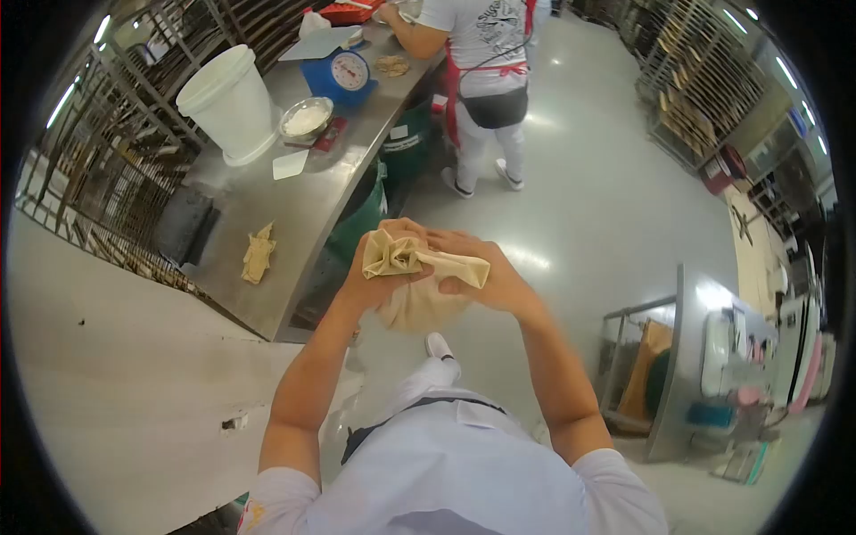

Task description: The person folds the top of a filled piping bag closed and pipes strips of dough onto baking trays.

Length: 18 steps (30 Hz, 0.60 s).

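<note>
A pale beige bag (pixel 423 308), soft and thin-walled, is held up in front of my body between both hands. Its top edge is gathered and crumpled into folds. My left hand (pixel 358 283) wraps round the left side of the gathered top. On the right side, my right hand (pixel 501 278) grips a folded flap, with its thumb towards me. The bag's body hangs below the hands, and what is inside it is hidden.
To the left, a steel table (pixel 308 223) bears a white bucket (pixel 227 107), a blue dial scale (pixel 339 78), a bowl of white powder (pixel 308 119) and a crumpled beige piece (pixel 259 254). Another person (pixel 486 71) stands ahead. A rack (pixel 704 98) and a side table (pixel 682 357) are right.
</note>
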Motion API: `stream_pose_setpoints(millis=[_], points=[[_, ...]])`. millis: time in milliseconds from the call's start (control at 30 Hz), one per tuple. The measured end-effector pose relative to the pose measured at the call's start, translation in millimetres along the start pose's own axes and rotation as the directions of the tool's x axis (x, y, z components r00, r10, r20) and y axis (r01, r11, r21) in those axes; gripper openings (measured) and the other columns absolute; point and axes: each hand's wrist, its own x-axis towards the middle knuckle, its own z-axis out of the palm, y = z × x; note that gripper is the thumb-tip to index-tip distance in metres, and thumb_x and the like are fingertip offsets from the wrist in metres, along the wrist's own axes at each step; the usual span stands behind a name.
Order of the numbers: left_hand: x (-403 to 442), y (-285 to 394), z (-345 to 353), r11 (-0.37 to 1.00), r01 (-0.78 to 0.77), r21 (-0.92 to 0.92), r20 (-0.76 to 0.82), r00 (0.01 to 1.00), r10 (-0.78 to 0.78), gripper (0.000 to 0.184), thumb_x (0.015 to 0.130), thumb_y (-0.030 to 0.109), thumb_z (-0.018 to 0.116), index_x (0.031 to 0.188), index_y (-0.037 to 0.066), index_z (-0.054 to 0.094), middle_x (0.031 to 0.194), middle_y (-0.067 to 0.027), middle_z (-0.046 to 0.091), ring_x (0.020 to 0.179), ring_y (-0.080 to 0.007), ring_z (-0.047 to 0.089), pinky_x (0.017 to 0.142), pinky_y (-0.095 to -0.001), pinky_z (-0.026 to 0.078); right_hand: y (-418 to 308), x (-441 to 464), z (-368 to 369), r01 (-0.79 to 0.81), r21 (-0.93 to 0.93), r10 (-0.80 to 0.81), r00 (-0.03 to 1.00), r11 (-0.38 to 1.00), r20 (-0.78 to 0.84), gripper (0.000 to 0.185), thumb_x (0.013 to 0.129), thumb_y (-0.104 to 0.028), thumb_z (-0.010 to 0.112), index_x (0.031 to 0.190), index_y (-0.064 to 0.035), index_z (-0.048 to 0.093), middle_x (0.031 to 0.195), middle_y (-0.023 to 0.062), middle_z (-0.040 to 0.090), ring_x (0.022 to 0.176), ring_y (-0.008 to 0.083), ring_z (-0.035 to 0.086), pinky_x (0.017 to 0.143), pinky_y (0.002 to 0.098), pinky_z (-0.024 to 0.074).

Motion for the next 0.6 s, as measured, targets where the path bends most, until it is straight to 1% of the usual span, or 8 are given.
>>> stream_pose_setpoints(millis=[67,167,233,333,367,433,533,600], points=[[29,-12,-3,0.992,-0.037,0.119,-0.058,0.997,0.045,0.024,0.069,0.01,0.083,0.087,0.005,0.068,0.096,-0.0037,0.064,0.089,-0.0202,0.058,0.081,-0.0336,0.046,19,30,-27,0.251,-0.138,-0.265,0.96,0.958,-0.092,0.051,0.08,-0.022,0.076,0.126,-0.0044,0.063,0.123,0.0159,0.065,0.113,0.0285,0.059,0.098,0.0382,0.0438],[65,-35,4,0.999,-0.051,-0.014,-0.162,0.986,0.048,0.029,0.068,0.011,0.084,0.091,0.006,0.067,0.098,-0.0063,0.064,0.093,-0.0193,0.06,0.082,-0.0345,0.048,22,45,-59,-0.014,-0.075,-0.007,0.963,0.997,-0.268,0.039,0.08,-0.013,0.071,0.117,-0.0029,0.068,0.118,0.0162,0.067,0.108,0.0287,0.062,0.094,0.0367,0.0469],[84,-47,10,0.983,-0.161,-0.092,-0.249,0.959,0.134,0.037,0.067,0.012,0.086,0.098,0.006,0.066,0.101,-0.009,0.065,0.097,-0.0191,0.061,0.084,-0.0355,0.049,43,59,-89,0.048,-0.329,-0.135,0.959,0.943,-0.248,0.038,0.078,-0.012,0.071,0.115,-0.002,0.068,0.118,0.0155,0.067,0.111,0.0283,0.062,0.09,0.0349,0.049],[100,-23,29,0.977,-0.097,-0.187,-0.294,0.955,0.039,0.051,0.066,0.013,0.088,0.109,0.005,0.061,0.107,-0.0099,0.061,0.101,-0.0214,0.059,0.088,-0.0351,0.049,-1,100,-140,0.425,-0.357,-0.4,0.905,0.832,0.147,0.049,0.074,-0.023,0.08,0.117,-0.0029,0.067,0.122,0.0151,0.064,0.119,0.0311,0.057,0.099,0.0408,0.0429],[105,-27,42,0.994,-0.066,-0.088,-0.375,0.927,0.028,0.054,0.066,0.014,0.088,0.111,0.005,0.059,0.11,-0.0096,0.059,0.105,-0.0225,0.057,0.091,-0.035,0.048,-7,116,-158,0.618,-0.351,-0.533,0.786,0.704,0.315,0.055,0.072,-0.028,0.083,0.118,-0.0033,0.066,0.124,0.0153,0.063,0.122,0.0329,0.055,0.103,0.0437,0.0403],[124,-28,53,0.904,-0.081,0.42,-0.253,0.946,0.203,0.049,0.069,0.025,0.087,0.107,0.01,0.061,0.114,-0.0079,0.055,0.11,-0.0242,0.048,0.098,-0.0399,0.041,40,137,-190,0.512,-0.099,-0.445,0.814,0.853,0.374,0.071,0.065,-0.04,0.087,0.122,-0.0046,0.063,0.129,0.0155,0.059,0.128,0.0373,0.049,0.106,0.0492,0.0356],[147,-20,83,0.907,0.061,0.417,-0.45,0.88,0.149,0.046,0.071,0.027,0.084,0.108,0.012,0.061,0.116,-0.0075,0.053,0.115,-0.0286,0.042,0.101,-0.0417,0.032,20,170,-199,0.825,-0.078,-0.572,0.452,0.559,0.685,0.077,0.061,-0.043,0.089,0.121,-0.0043,0.061,0.128,0.016,0.057,0.124,0.037,0.051,0.105,0.0477,0.0374],[162,-17,103,0.842,0.196,0.502,-0.538,0.834,0.126,0.047,0.073,0.029,0.081,0.111,0.013,0.06,0.119,-0.0077,0.051,0.116,-0.0286,0.04,0.1,-0.0416,0.029,24,174,-198,0.658,0.007,-0.543,0.615,0.753,0.572,0.078,0.06,-0.045,0.089,0.12,-0.0036,0.061,0.127,0.0161,0.055,0.118,0.0361,0.055,0.104,0.0461,0.0383]])
